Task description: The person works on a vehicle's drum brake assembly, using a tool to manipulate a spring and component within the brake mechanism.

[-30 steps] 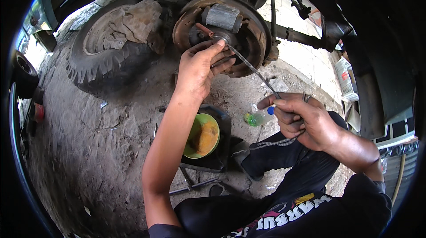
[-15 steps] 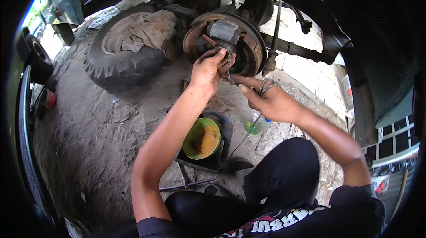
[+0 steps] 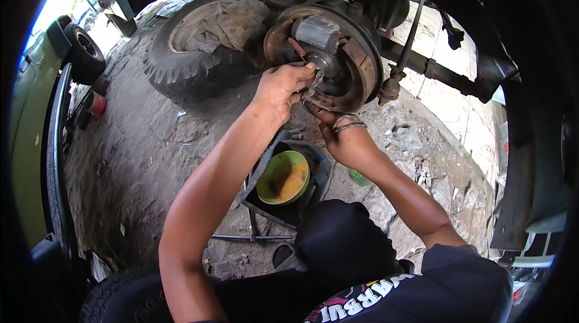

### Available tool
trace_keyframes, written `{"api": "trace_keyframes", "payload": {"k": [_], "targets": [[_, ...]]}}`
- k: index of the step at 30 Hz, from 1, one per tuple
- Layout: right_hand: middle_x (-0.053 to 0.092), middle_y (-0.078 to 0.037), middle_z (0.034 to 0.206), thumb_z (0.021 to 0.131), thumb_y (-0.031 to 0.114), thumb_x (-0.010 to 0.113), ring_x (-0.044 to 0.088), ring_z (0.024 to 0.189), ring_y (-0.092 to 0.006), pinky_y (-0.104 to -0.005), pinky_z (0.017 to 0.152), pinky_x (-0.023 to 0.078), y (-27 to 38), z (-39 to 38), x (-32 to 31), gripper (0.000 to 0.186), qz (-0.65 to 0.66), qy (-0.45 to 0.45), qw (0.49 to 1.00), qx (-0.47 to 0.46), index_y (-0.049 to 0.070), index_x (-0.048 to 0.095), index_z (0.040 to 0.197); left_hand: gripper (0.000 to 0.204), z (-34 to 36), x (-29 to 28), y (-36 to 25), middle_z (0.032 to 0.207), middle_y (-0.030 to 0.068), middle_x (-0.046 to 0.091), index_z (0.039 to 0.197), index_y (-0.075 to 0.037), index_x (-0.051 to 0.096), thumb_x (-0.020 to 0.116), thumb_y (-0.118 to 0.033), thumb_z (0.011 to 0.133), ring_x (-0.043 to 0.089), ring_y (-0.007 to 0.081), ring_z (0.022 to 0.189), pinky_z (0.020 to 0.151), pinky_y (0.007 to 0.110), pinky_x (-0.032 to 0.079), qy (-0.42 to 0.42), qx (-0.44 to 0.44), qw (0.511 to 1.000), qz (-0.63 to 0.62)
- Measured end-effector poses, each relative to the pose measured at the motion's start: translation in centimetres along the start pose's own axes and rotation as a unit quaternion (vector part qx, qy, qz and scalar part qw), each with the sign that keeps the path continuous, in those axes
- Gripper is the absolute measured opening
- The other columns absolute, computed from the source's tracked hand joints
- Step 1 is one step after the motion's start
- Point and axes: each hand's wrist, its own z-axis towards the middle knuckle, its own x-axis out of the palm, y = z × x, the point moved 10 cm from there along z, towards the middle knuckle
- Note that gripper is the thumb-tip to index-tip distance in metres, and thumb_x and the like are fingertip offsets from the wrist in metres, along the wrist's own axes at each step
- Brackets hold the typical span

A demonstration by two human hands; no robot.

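My left hand (image 3: pixel 282 89) pinches a twisted strand of wire (image 3: pixel 313 86) in front of the hub of a rusty brake assembly (image 3: pixel 362 73). Just below it, the fingers of my right hand (image 3: pixel 348 144) close on the strand's lower end. Loops of thin wire (image 3: pixel 350 123) ring my right hand near its knuckles. A grey metal cylinder (image 3: pixel 318 32) sits at the top of the brake assembly. Beside the hub, a reddish rod-like piece (image 3: pixel 297 47) sticks out. Fingers partly hide where the wire ends.
A large tyre (image 3: pixel 175 82) with a cloth (image 3: pixel 232 25) on it lies at the left. Below my hands, a green bowl (image 3: pixel 265 187) with orange-brown contents sits in a dark tray (image 3: pixel 253 197). A cross-shaped wrench (image 3: pixel 232 237) lies nearer. Axle parts (image 3: pixel 437 70) extend right.
The whole view has shifted, so the brake assembly and tyre appear further right. My right hand has turned and come in below my left hand, which keeps its pinch on the wire.
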Motion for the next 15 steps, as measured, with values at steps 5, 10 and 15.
{"api": "trace_keyframes", "payload": {"k": [5,10,15], "targets": [[0.057,-0.005,0.075,0.096,0.008,0.052,0.046,0.069,-0.008,-0.0251,0.065,0.042,-2.6,0.5,0.8,0.025,0.226,-0.022,0.969,0.092,0.001,0.058,0.12,0.017,-0.4,-0.2,-0.3,0.098,0.005,0.068,0.101,-0.004,0.064,0.063,-0.017,0.09,0.063,0.0152,0.097,0.086,0.033,0.046,-0.025,-0.025,0.999,0.022],[0.058,0.001,0.076,0.1,0.013,0.05,0.05,0.069,-0.005,-0.0223,0.064,0.041,-3.4,0.1,2.3,0.018,0.399,-0.037,0.909,0.11,0.0,0.059,0.109,0.022,-0.1,-1.7,0.0,0.097,0.0041,0.068,0.103,-0.003,0.065,0.061,-0.02,0.09,0.062,0.0152,0.093,0.086,0.033,0.045,-0.089,-0.054,0.988,0.118],[0.064,-0.003,0.078,0.099,0.015,0.052,0.056,0.074,-0.0062,-0.0229,0.069,0.046,-3.4,-0.5,3.0,0.019,0.376,0.023,0.914,0.151,-0.001,0.061,0.104,0.025,-0.5,-0.3,-1.0,0.103,0.0072,0.067,0.106,-0.002,0.064,0.058,-0.021,0.091,0.061,0.0172,0.096,0.092,0.035,0.042,-0.042,-0.039,0.996,0.068]]}}
